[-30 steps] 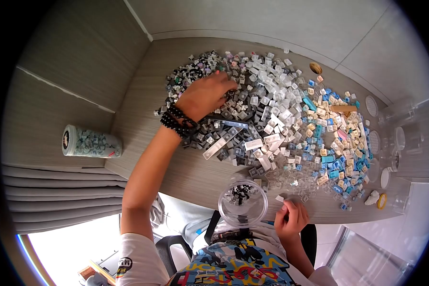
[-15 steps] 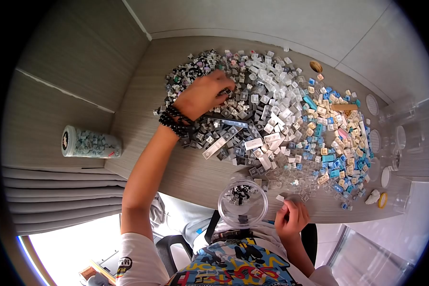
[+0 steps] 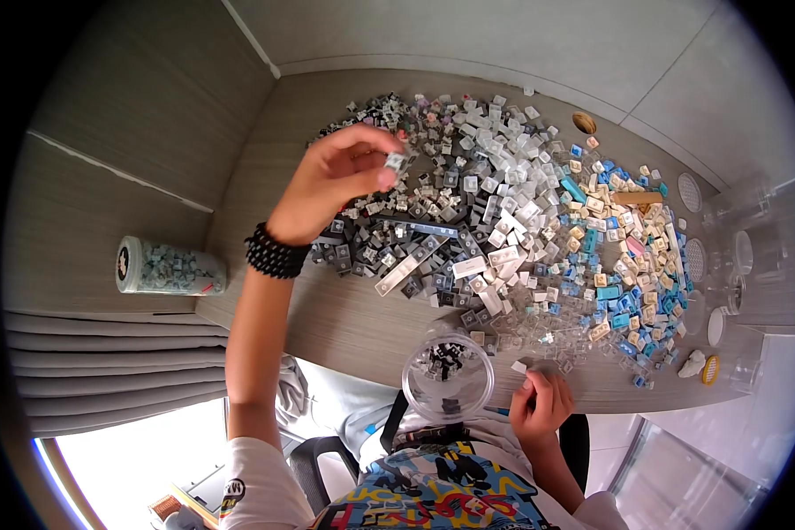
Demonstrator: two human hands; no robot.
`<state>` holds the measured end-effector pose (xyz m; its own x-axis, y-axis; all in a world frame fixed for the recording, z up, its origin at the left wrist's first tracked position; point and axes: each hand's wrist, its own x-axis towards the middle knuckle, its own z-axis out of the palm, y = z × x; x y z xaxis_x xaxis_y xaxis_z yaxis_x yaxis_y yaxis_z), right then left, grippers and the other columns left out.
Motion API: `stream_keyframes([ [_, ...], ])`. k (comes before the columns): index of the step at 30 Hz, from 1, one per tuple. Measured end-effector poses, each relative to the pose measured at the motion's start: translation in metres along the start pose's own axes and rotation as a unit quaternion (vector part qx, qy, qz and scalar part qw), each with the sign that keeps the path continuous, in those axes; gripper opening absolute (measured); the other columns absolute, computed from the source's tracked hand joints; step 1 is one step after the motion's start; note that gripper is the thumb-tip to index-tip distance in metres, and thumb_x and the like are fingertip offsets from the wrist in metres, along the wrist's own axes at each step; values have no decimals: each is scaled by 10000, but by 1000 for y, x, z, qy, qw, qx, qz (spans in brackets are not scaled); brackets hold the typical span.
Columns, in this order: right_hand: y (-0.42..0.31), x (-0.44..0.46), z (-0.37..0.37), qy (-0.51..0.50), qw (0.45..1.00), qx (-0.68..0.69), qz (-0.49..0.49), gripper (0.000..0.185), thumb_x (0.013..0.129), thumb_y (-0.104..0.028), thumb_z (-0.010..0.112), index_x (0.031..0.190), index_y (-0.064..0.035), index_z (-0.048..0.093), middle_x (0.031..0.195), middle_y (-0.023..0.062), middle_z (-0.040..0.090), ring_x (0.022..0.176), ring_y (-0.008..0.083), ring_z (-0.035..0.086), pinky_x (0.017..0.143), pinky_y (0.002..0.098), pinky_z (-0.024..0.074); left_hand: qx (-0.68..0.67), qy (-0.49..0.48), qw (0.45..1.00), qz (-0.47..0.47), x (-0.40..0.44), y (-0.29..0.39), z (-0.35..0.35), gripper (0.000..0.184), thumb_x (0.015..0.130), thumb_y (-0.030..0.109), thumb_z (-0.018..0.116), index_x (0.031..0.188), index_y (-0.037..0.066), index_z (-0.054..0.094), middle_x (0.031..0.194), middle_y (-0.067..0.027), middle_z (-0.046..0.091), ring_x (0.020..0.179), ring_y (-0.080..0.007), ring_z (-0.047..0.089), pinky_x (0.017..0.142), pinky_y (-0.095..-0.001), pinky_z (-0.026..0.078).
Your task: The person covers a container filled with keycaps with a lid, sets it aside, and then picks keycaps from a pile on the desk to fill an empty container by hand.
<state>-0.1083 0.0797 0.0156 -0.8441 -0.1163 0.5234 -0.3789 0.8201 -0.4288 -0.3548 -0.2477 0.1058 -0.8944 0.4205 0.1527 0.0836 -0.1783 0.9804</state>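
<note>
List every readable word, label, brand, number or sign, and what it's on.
"M": dark round patch on the left sleeve; its other characters are too blurred.
Shirt front: multicoloured lettering, too distorted to read.
Clear jar at left: dark end marking and red side mark, both too small to read.
Loose keycaps: any legends too small to read.
Small pale piece in the left hand: nothing readable.

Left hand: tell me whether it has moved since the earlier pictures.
Yes, the left hand has moved leftward, toward the filled clear jar.
</note>
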Motion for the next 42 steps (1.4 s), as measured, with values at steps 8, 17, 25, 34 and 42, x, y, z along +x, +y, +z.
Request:
stream_keyframes([
  [8, -2, 2, -1, 6, 1000, 1, -5, 167, 854, 38, 604, 1014, -8, 609, 675, 82, 512, 534, 248, 495, 497, 366, 378, -36, -154, 981, 112, -57, 79, 55, 270, 780, 20, 837, 1028, 29, 731, 1123, -187, 680, 959, -225, 669, 791, -362, 557],
  [17, -2, 0, -1, 11, 1000, 3, 5, 145, 859, 36, 596, 997, -5, 614, 684, 88, 527, 541, 257, 499, 507, 363, 385, 371, -85, 916, 124, -88, 101, 118, 289, 731, 11, 856, 1005, 76, 790, 1052, -127, 685, 732, -136, 659, 609, -256, 555],
  [25, -3, 1, -1, 8, 1000, 8, 14, 127, 856, 37, 583, 973, -5, 609, 704, 97, 551, 561, 268, 518, 528, 369, 404, 444, -119, 881, 111, -89, 113, 127, 281, 756, 45, 851, 1024, 107, 791, 1058, -112, 687, 753, -151, 675, 564, -260, 527],
  [34, -1, 0, 0, 4, 1000, 6, 11, 164, 840, 42, 578, 993, -14, 599, 717, 99, 554, 577, 275, 525, 543, 376, 410, 397, -44, 900, 177, -83, 106, 106, 301, 776, 58, 841, 1063, 98, 758, 984, -96, 704, 729, -118, 634, 544, -275, 523],
  [42, 0, 2, 0, 11, 1000, -3, -13, 171, 839, 28, 615, 1001, -24, 611, 679, 78, 531, 544, 254, 517, 505, 357, 404, 550, 87, 822, 123, 24, 0, 24, 257, 847, -5, 715, 1098, 43, 691, 1052, -114, 705, 905, -234, 693, 790, -348, 545],
])
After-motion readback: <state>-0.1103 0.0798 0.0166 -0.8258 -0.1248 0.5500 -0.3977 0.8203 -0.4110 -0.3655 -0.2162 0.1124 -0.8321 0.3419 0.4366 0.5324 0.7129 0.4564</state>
